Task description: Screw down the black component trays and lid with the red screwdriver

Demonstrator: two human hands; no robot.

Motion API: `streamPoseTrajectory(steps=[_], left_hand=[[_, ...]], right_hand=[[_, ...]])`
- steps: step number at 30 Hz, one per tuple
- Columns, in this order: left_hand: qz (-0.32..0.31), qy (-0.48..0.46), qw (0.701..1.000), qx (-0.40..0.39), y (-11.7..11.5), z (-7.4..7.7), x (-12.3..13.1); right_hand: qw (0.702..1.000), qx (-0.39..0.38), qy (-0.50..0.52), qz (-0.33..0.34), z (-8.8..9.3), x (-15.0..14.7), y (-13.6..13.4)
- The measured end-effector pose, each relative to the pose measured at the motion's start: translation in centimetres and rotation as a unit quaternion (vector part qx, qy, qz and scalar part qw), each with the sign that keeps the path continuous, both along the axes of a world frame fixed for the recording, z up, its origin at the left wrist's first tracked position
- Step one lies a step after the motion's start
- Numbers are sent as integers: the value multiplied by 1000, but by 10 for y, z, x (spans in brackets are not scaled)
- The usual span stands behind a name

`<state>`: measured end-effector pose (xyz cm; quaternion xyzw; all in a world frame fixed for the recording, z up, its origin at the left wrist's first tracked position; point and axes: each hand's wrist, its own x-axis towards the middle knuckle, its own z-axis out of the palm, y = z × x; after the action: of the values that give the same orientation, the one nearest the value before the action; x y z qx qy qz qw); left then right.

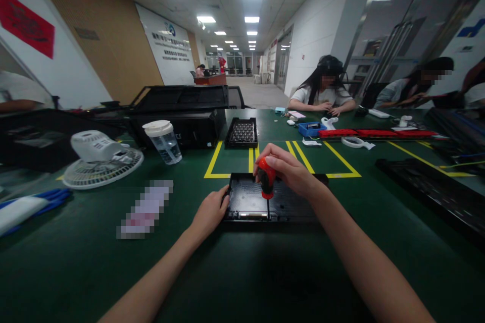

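Observation:
A flat black plastic panel (246, 201) lies on the green table in front of me. My right hand (288, 169) is closed round the red and black handle of a screwdriver (266, 184), held upright with its tip down on the panel's near edge. My left hand (210, 212) grips the panel's left edge, fingers curled over it.
A black tray of small parts (242, 132) sits beyond the panel, a lidded plastic cup (163, 141) and a white desk fan (99, 159) to the left, black crates (178, 111) behind. Long black panels (435, 189) lie at right. Other people sit at the far side (322, 93).

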<state>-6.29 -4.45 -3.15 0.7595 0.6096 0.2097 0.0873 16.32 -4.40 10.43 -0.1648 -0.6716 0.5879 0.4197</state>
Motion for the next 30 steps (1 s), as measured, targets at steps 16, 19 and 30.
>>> streamPoseTrajectory(steps=[16,19,30], left_hand=[[-4,5,1000,3,3,-3,-2],[-3,7,1000,0,2,-3,-2],[-2,3,1000,-3,1,-3,-3]], right_hand=[[1000,4,-5,-3,0,-3,-1],[1000,4,-4,-2,-1,-3,-1],[1000,10,-5,2,-1,-2,0]])
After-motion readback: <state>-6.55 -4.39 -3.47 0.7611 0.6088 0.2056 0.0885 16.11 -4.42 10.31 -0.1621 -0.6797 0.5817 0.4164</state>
